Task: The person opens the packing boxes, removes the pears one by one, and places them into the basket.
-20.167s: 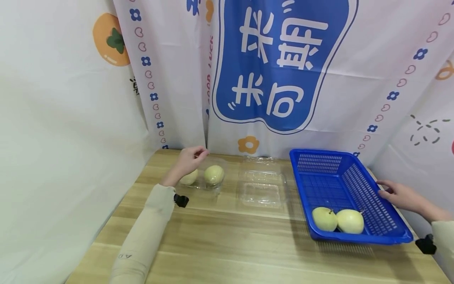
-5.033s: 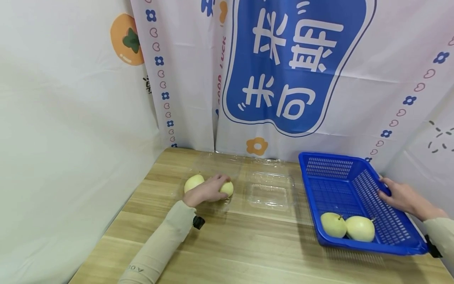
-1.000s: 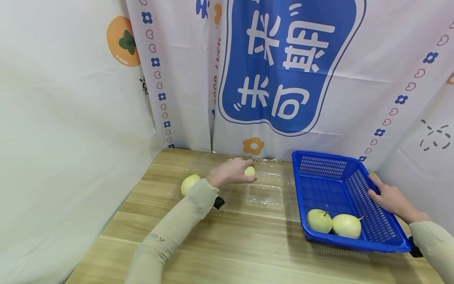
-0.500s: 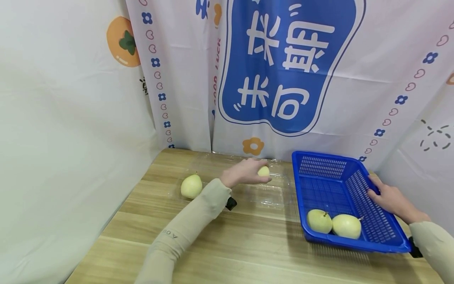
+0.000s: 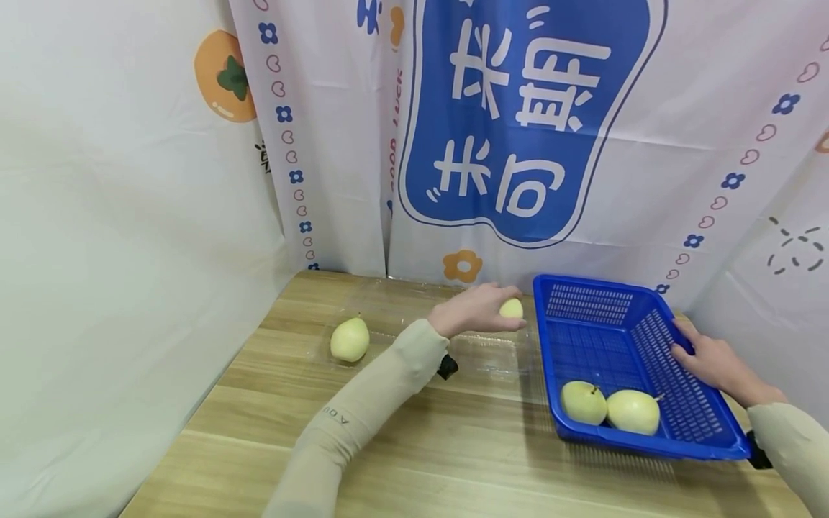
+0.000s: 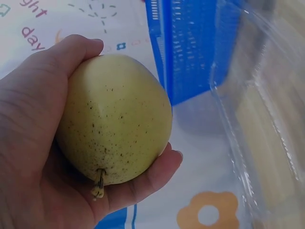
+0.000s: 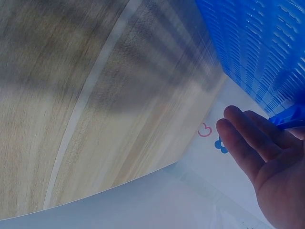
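Note:
My left hand (image 5: 474, 309) grips a pale yellow-green pear (image 6: 114, 119), thumb and fingers curled around its sides, the stem facing the wrist camera. In the head view this pear is above the right-hand clear plastic box (image 5: 495, 354), just left of the blue basket (image 5: 550, 374). My right hand (image 5: 722, 367) holds the basket's right rim; in the right wrist view several fingers (image 7: 243, 143) show outside beneath the rim. Two pears, one greener (image 5: 583, 403) and one paler (image 5: 633, 412), lie at the basket's near end. Another pear (image 5: 350, 340) sits in the left-hand clear box.
The clear boxes have open lids lying toward the back curtain (image 5: 337, 180), and their edges are hard to see. The wooden table (image 5: 427, 446) extends in front of them. White cloth (image 5: 129, 288) hangs at the left side.
Over the last second my left hand has carried the pear rightward from the left box's side to above the right box. Earlier, that pear sat in the left box. My right hand stays on the basket.

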Demonstrator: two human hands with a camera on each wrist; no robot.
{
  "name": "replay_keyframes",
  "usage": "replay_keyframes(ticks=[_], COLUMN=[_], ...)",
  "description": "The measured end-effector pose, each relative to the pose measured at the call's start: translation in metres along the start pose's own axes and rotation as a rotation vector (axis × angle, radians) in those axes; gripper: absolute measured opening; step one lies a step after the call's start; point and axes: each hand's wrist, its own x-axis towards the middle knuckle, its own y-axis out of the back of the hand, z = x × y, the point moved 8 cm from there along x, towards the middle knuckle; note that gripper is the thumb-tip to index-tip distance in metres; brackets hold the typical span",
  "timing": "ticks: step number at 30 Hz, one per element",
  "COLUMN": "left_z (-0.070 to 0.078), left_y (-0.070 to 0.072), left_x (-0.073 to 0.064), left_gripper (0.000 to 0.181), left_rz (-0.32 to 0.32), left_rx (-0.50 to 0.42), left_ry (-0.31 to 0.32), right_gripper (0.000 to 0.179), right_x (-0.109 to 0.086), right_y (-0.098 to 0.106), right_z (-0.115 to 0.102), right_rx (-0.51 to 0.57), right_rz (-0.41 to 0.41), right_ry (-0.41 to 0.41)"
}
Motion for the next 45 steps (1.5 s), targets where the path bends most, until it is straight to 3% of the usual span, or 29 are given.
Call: replay_keyframes(ticks=[7, 26, 35, 41, 45], left_z=[0.024, 0.079, 0.103, 0.113, 0.119], left_y=[-0.005, -0.027, -0.04, -0.056, -0.067], left_x=[0.021, 0.078, 0.106, 0.119, 0.125], left_gripper=[0.055, 0.047, 0.041, 0.047, 0.041], left_rz=[-0.042, -0.172, -0.196, -0.23, -0.254], left_rx=[0.056, 0.149, 0.087, 0.056, 0.041], left_ry=[-0.033, -0.024, -0.007, 0.064, 0.094], right_gripper=[0.071, 0.071, 0.071, 0.069, 0.069], right_x=[-0.002, 0.0, -0.001, -0.002, -0.002], right_y=[-0.003, 0.0, 0.002, 0.003, 0.003], right_z=[0.003, 0.0, -0.003, -0.006, -0.008], right_rx=[0.005, 0.001, 0.006, -0.001, -0.005], right_rz=[-0.023, -0.01, 0.004, 0.016, 0.008], right_ry=[-0.016, -0.014, 0.013, 0.02, 0.02])
